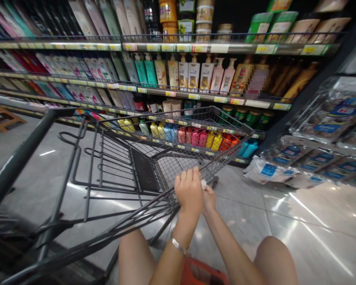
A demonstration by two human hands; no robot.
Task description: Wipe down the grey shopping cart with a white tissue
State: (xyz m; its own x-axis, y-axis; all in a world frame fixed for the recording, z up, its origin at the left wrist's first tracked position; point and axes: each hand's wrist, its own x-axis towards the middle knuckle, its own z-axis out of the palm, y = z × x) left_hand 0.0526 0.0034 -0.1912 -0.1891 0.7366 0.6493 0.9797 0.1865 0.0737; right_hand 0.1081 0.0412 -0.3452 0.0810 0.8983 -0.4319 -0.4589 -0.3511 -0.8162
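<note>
A dark grey wire shopping cart [145, 170] stands in front of me, slanting from the lower left towards the shelves. My left hand [189, 189], with a bracelet on its wrist, is curled closed over the near side rail of the cart. Just right of it and partly behind it, my right hand [209, 198] is closed with the fingers pinched on a small white wad [203, 184], perhaps a cloth or tissue. The wad is by the outer side of the cart's wire. Its exact form is too small to tell.
Shelves of pump bottles [192, 75], tubs and coloured bottles [200, 137] run behind the cart. Hanging plastic packs [317, 158] are at the right. An orange-red stool [203, 273] is below me between my knees. A brown stool [6, 118] stands far left on the tiled floor.
</note>
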